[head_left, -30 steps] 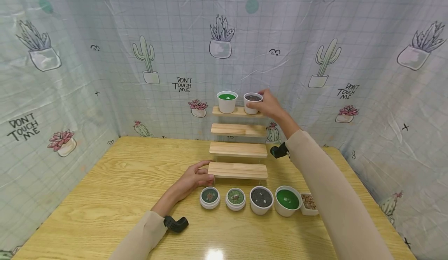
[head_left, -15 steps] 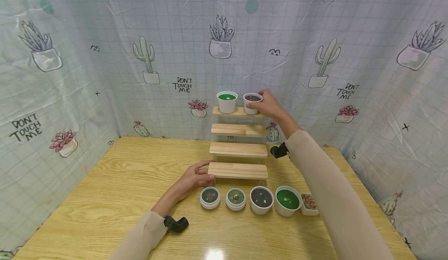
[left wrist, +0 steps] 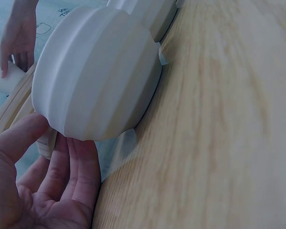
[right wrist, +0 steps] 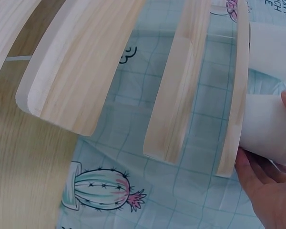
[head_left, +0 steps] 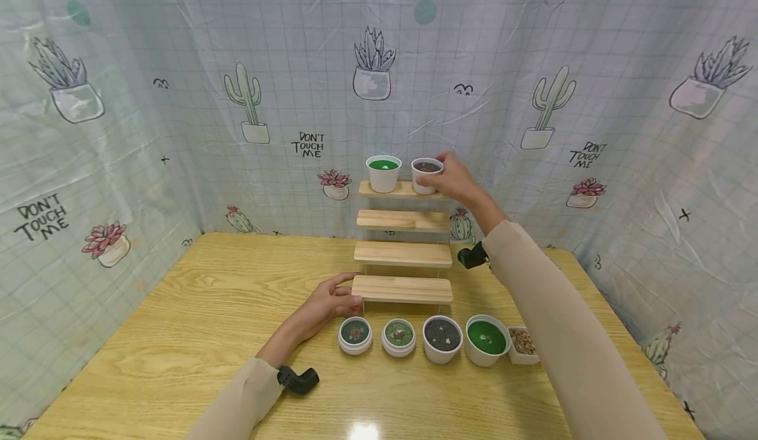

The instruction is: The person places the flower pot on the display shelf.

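Note:
A wooden tiered stand (head_left: 403, 253) rises in several steps at the middle of the table. On its top step, my right hand (head_left: 457, 180) grips a white pot (head_left: 423, 186) filled with something dark, thumb on the near side. Beside it on that step stands a white pot with a green fill (head_left: 383, 180). My left hand (head_left: 324, 303) holds the left end of the bottom step between thumb and fingers. In the left wrist view a ribbed white pot (left wrist: 102, 71) partly hides that end. The right wrist view shows the held pot (right wrist: 264, 126) resting against the top board.
In front of the stand is a row: two small white pots (head_left: 355, 346) (head_left: 399, 348), a dark-filled pot (head_left: 441, 354), a green-filled pot (head_left: 484, 356), and a white dish of pebbles (head_left: 524, 348) partly behind the right sleeve. A printed curtain (head_left: 284, 85) surrounds the table.

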`<move>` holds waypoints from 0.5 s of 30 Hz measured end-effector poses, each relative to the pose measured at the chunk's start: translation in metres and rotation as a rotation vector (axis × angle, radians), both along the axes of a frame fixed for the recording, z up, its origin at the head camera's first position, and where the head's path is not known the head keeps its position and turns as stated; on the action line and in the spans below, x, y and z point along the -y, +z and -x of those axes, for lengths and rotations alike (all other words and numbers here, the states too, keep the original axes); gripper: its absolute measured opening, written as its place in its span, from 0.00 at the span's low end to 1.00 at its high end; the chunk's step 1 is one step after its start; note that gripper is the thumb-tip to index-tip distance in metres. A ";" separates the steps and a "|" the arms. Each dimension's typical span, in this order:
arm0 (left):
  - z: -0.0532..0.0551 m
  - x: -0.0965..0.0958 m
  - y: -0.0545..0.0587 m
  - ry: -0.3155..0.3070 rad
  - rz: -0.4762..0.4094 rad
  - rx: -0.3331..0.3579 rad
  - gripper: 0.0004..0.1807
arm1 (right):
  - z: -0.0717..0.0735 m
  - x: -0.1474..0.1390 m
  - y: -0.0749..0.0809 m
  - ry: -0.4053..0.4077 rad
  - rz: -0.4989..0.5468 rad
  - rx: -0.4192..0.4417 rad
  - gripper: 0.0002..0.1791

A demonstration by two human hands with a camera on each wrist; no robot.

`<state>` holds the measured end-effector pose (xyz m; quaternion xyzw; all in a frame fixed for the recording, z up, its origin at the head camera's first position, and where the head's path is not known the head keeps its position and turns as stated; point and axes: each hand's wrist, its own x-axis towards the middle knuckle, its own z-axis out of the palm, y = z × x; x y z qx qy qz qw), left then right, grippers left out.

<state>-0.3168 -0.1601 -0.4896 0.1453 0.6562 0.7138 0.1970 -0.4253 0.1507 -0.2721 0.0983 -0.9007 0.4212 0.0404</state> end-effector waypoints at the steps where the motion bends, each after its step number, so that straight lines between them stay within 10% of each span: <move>1: 0.000 0.000 0.000 0.000 -0.001 0.001 0.44 | 0.000 0.000 0.000 0.001 -0.002 -0.004 0.43; 15: -0.002 0.000 0.001 -0.002 0.010 -0.002 0.44 | -0.011 -0.015 0.001 0.060 -0.016 0.059 0.49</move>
